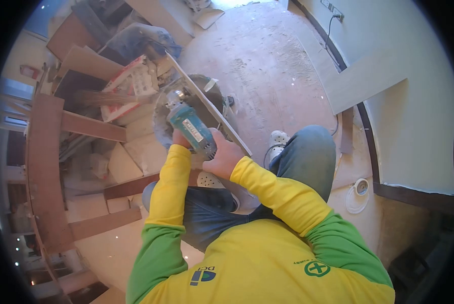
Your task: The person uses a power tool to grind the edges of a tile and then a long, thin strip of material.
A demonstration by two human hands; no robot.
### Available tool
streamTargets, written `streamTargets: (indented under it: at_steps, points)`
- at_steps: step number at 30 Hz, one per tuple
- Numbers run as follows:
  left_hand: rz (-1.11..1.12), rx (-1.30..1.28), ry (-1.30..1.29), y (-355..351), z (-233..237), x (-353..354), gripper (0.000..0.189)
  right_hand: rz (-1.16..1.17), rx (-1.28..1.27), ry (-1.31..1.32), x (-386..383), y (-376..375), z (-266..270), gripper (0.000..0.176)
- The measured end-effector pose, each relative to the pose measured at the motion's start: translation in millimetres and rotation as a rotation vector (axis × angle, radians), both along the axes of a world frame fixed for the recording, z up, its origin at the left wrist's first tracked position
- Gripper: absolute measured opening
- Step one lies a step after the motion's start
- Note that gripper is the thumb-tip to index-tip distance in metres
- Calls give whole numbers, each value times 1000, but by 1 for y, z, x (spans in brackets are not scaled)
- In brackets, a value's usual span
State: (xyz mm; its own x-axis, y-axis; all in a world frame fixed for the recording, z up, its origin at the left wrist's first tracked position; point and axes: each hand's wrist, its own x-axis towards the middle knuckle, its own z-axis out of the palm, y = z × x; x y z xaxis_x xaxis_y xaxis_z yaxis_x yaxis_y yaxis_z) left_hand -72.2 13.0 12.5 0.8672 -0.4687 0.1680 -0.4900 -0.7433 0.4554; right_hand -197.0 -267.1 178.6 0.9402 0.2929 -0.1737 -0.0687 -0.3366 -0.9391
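A teal angle grinder (190,127) is held in both hands, its metal head (176,97) pointing away from me. My right hand (224,153) wraps round the rear of its body. Closed on the grinder's left side is my left hand (180,140), with most of its fingers hidden beneath the tool. Just right of the head, a long pale slab (218,115), seen nearly edge-on, rests slanted over a dusty round bucket (161,126). Whether the grinder's disc touches the slab, I cannot make out.
Scrap boards, a torn red-and-white carton (130,83) and a plastic bag (143,40) are heaped at the upper left. A wooden frame (44,172) stands left. A pale panel (369,81) leans by the right wall. A cord (329,35) hangs from the socket; dust covers the floor (257,55).
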Motion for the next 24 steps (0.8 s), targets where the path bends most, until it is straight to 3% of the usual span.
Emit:
streamTargets:
  at_steps: [2, 4, 6, 8, 12, 15, 24]
  points:
    - [365, -123, 34, 13, 38, -24, 16, 15, 51, -19, -4, 10, 3, 89]
    - [432, 83, 33, -3, 92, -79, 44, 36, 110, -65, -6, 20, 1, 90]
    - [633, -1506, 517, -16, 94, -112, 57, 67, 142, -58, -9, 24, 8, 89]
    - [489, -1625, 550, -29, 121, -154, 71, 64, 195, -135, -16, 33, 9, 87]
    - [505, -1680, 471, -40, 154, -204, 82, 145, 233, -122, -26, 49, 11, 88]
    - [629, -1431, 396, -48, 176, -221, 92, 321, 229, -46, -33, 47, 26, 90]
    - [627, -1516, 361, -64, 197, -233, 73, 490, 218, -72, -53, 49, 37, 88]
